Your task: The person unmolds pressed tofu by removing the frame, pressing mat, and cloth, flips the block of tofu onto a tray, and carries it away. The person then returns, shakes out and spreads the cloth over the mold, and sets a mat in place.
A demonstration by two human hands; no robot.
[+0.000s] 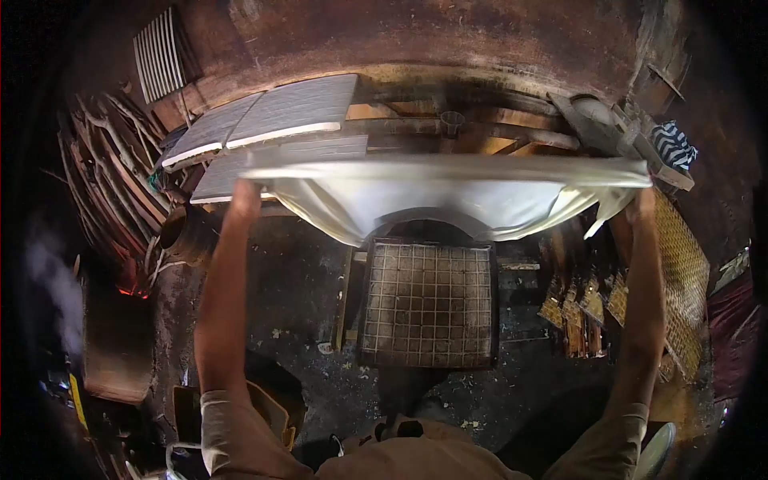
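A wide white cloth (448,196) is stretched out in front of me at arm's length. Its upper edge runs nearly straight from side to side, and the lower part sags in folds. At its left end my left hand (248,194) grips it, slightly blurred. My right hand (640,200) holds the opposite end, where a loose corner hangs down; most of the fingers are hidden. Below the cloth, close to my body, stands a square stand with a wire-grid top (428,304). The cloth hides what lies directly behind it.
Pale flat slabs (292,112) rest on a wooden rack at the back left. Branches (112,152) lean at the left above glowing embers (133,282). Patterned yellowish panels (676,272) stand at the right, near a striped cloth (674,146). Scraps litter the dark floor (308,312).
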